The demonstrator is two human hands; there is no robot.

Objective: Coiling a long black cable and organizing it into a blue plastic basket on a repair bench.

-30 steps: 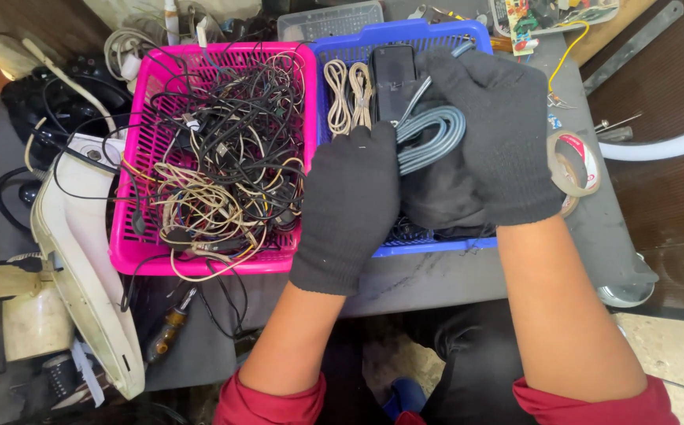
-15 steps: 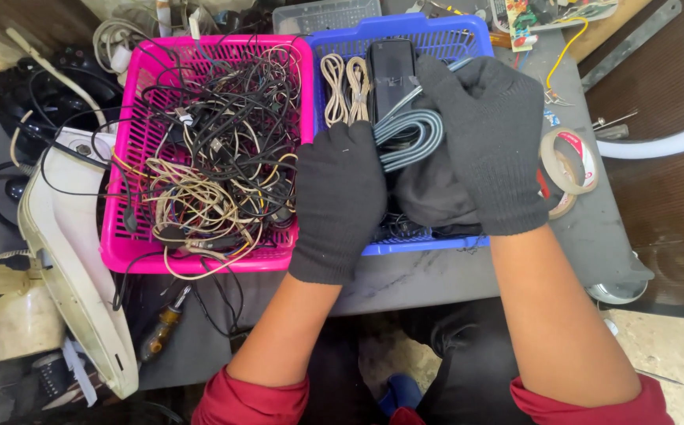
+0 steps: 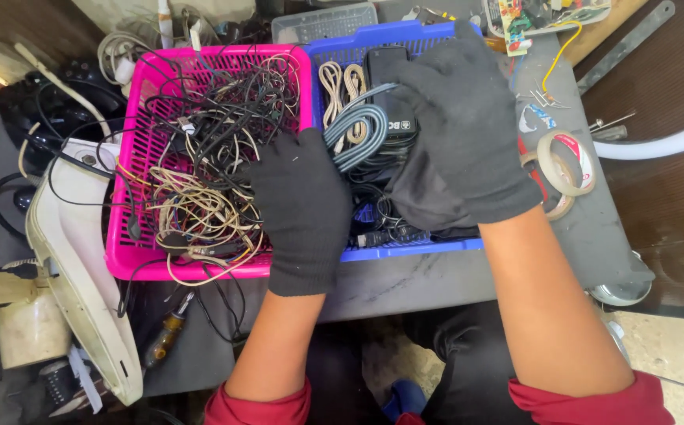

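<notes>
Both gloved hands over the blue basket [image 3: 405, 250] on the counter [image 3: 413, 277]: the left hand [image 3: 299, 208] and right hand [image 3: 460, 145] clasp a coiled grey flat cable [image 3: 355, 135] between them, just right of the pink basket [image 3: 139, 236] full of tangled wires [image 3: 200, 149].

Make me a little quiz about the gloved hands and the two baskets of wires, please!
1. True or false: the pink basket lies on the person's left of the blue basket.
2. Which hand touches the coiled grey flat cable? A) only the left hand B) only the right hand C) both seem to.
3. Fill the gap: the rolls of tape lie on the table, on the ___ side of the blue basket.

Key:
1. True.
2. C; the cable sits between both black gloves.
3. Right.
</notes>
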